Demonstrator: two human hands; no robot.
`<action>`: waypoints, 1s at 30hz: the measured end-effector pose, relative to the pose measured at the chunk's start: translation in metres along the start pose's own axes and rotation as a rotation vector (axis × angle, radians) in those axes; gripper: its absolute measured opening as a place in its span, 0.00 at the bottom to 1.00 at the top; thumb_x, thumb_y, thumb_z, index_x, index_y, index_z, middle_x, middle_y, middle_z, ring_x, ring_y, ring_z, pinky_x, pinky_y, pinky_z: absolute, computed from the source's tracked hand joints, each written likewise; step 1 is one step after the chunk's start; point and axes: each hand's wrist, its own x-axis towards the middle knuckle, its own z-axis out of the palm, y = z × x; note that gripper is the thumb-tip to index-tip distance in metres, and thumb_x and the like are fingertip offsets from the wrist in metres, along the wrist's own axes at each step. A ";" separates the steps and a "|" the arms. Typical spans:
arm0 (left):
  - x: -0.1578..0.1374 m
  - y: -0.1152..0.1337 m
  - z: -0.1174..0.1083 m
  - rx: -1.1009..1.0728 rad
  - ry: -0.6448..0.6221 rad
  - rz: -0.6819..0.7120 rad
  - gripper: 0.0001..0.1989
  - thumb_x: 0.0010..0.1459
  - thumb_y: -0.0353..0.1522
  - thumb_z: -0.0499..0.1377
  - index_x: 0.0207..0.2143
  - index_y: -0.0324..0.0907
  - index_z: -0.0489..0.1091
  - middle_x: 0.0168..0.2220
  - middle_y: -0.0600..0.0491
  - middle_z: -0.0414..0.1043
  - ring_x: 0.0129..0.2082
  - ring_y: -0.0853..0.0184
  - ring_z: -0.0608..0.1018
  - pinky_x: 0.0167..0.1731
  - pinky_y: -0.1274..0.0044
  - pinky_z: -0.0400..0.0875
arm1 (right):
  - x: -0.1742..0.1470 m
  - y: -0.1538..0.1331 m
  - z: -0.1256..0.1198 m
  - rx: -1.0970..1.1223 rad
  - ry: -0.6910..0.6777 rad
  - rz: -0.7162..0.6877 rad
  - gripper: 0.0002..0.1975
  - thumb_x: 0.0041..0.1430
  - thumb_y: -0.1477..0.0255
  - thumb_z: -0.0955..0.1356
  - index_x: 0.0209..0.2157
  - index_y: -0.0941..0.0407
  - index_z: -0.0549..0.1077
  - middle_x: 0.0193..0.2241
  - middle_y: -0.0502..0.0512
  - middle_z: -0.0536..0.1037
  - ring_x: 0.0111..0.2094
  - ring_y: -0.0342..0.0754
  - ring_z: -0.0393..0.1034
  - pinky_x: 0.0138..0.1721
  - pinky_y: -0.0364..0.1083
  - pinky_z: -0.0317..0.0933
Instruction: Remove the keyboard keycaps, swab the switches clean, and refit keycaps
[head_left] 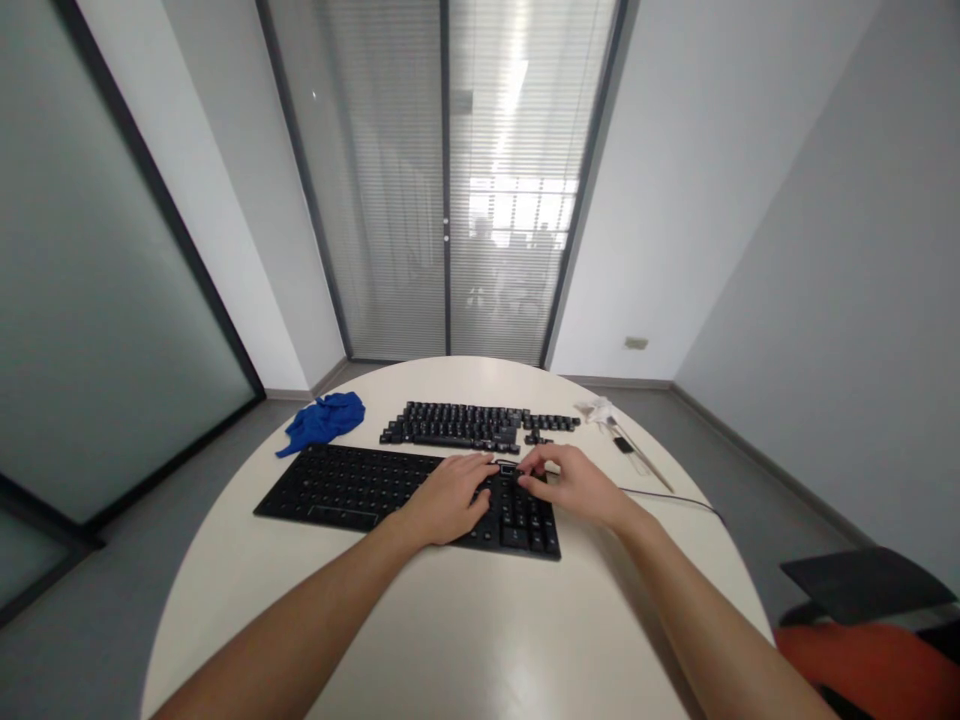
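Note:
A black keyboard point(352, 485) lies across the table, its main section stripped of keycaps while the number pad at its right end carries caps. My left hand point(450, 497) rests on the keyboard with fingers stretched out toward the number pad. At the top right of the number pad, my right hand point(566, 483) has thumb and fingertips brought together; whatever sits between them is too small to make out. Behind the keyboard, loose black keycaps point(461, 425) are laid out in rows, with a smaller group point(551, 422) to their right.
A crumpled blue cloth point(326, 418) lies at the table's left. At the right are white crumpled material point(596, 408), a thin stick point(641, 457), a small black piece point(623, 445) and a cable point(671, 496). A chair point(870, 620) stands right of the round table point(480, 640).

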 end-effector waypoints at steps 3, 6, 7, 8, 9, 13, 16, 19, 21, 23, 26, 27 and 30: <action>0.001 0.000 0.000 -0.002 -0.011 -0.001 0.19 0.62 0.29 0.54 0.56 0.42 0.69 0.61 0.46 0.68 0.62 0.58 0.68 0.63 0.63 0.59 | 0.000 -0.009 0.009 -0.078 -0.057 -0.063 0.05 0.54 0.70 0.71 0.34 0.56 0.78 0.31 0.53 0.80 0.35 0.49 0.72 0.39 0.47 0.63; 0.001 0.000 -0.001 -0.001 -0.019 -0.004 0.20 0.62 0.29 0.54 0.56 0.42 0.69 0.61 0.46 0.68 0.62 0.58 0.68 0.64 0.63 0.59 | 0.001 -0.007 0.016 -0.133 -0.068 -0.134 0.03 0.52 0.72 0.72 0.32 0.55 0.78 0.33 0.53 0.80 0.37 0.50 0.72 0.44 0.48 0.62; 0.001 0.000 -0.001 -0.001 -0.021 -0.007 0.20 0.62 0.29 0.55 0.56 0.42 0.69 0.61 0.46 0.67 0.62 0.58 0.68 0.64 0.63 0.59 | 0.001 -0.006 0.018 -0.137 -0.069 -0.147 0.03 0.52 0.72 0.73 0.31 0.55 0.77 0.33 0.53 0.80 0.38 0.51 0.72 0.44 0.49 0.62; 0.001 0.000 -0.002 -0.002 -0.022 -0.011 0.20 0.62 0.30 0.55 0.56 0.42 0.69 0.61 0.45 0.67 0.62 0.58 0.68 0.64 0.63 0.59 | 0.001 -0.004 0.020 -0.137 -0.070 -0.153 0.04 0.51 0.72 0.73 0.31 0.55 0.77 0.33 0.53 0.80 0.38 0.51 0.71 0.45 0.49 0.62; 0.001 0.000 -0.002 -0.002 -0.025 -0.016 0.19 0.63 0.30 0.55 0.56 0.42 0.69 0.61 0.45 0.68 0.62 0.58 0.68 0.63 0.63 0.59 | 0.002 -0.003 0.021 -0.136 -0.071 -0.154 0.04 0.51 0.72 0.73 0.31 0.55 0.76 0.33 0.53 0.80 0.38 0.51 0.71 0.45 0.49 0.62; 0.003 0.000 -0.003 -0.008 -0.035 -0.037 0.18 0.65 0.35 0.55 0.56 0.42 0.69 0.60 0.46 0.69 0.60 0.57 0.69 0.62 0.63 0.61 | 0.001 -0.002 0.023 -0.128 -0.079 -0.131 0.05 0.49 0.72 0.73 0.30 0.55 0.76 0.33 0.53 0.80 0.38 0.51 0.70 0.44 0.48 0.62; 0.004 0.000 -0.003 -0.006 -0.043 -0.047 0.18 0.65 0.37 0.55 0.56 0.42 0.68 0.59 0.46 0.69 0.60 0.56 0.70 0.61 0.62 0.61 | 0.000 -0.004 0.021 -0.133 -0.082 -0.087 0.05 0.49 0.73 0.73 0.31 0.55 0.76 0.33 0.53 0.79 0.38 0.51 0.70 0.43 0.47 0.62; 0.004 0.001 -0.003 0.000 -0.058 -0.046 0.19 0.66 0.39 0.55 0.56 0.42 0.67 0.60 0.46 0.68 0.61 0.56 0.69 0.62 0.62 0.60 | -0.001 -0.005 0.019 -0.138 -0.093 -0.053 0.05 0.49 0.72 0.73 0.31 0.55 0.77 0.33 0.53 0.79 0.38 0.50 0.71 0.42 0.47 0.62; 0.004 0.000 -0.003 -0.004 -0.064 -0.043 0.19 0.67 0.40 0.54 0.56 0.43 0.67 0.60 0.46 0.68 0.60 0.57 0.69 0.62 0.63 0.60 | 0.000 -0.005 0.019 -0.141 -0.101 -0.048 0.05 0.49 0.72 0.73 0.31 0.55 0.78 0.33 0.52 0.80 0.38 0.50 0.71 0.42 0.47 0.62; 0.004 0.000 -0.003 -0.009 -0.064 -0.045 0.18 0.67 0.39 0.54 0.56 0.43 0.67 0.59 0.47 0.69 0.60 0.58 0.69 0.62 0.64 0.60 | 0.000 -0.005 0.019 -0.143 -0.102 -0.042 0.06 0.49 0.72 0.73 0.31 0.55 0.78 0.33 0.52 0.80 0.38 0.50 0.72 0.42 0.47 0.62; 0.004 -0.001 -0.002 -0.008 -0.062 -0.055 0.18 0.68 0.39 0.53 0.56 0.43 0.67 0.59 0.48 0.69 0.60 0.59 0.69 0.62 0.64 0.60 | 0.000 -0.005 0.019 -0.135 -0.105 -0.037 0.05 0.49 0.72 0.73 0.32 0.55 0.79 0.33 0.52 0.80 0.38 0.50 0.72 0.42 0.47 0.62; 0.004 -0.001 -0.002 -0.006 -0.062 -0.057 0.18 0.68 0.39 0.53 0.56 0.43 0.67 0.59 0.48 0.70 0.60 0.59 0.69 0.62 0.64 0.60 | 0.001 -0.005 0.019 -0.128 -0.107 -0.039 0.05 0.50 0.71 0.73 0.32 0.55 0.79 0.33 0.53 0.80 0.38 0.50 0.72 0.42 0.46 0.62; 0.004 -0.002 -0.001 0.000 -0.063 -0.058 0.18 0.68 0.38 0.52 0.56 0.43 0.67 0.59 0.49 0.70 0.59 0.59 0.69 0.62 0.65 0.60 | 0.001 -0.006 0.020 -0.114 -0.107 -0.043 0.05 0.52 0.70 0.72 0.32 0.55 0.79 0.34 0.53 0.80 0.38 0.50 0.72 0.43 0.46 0.62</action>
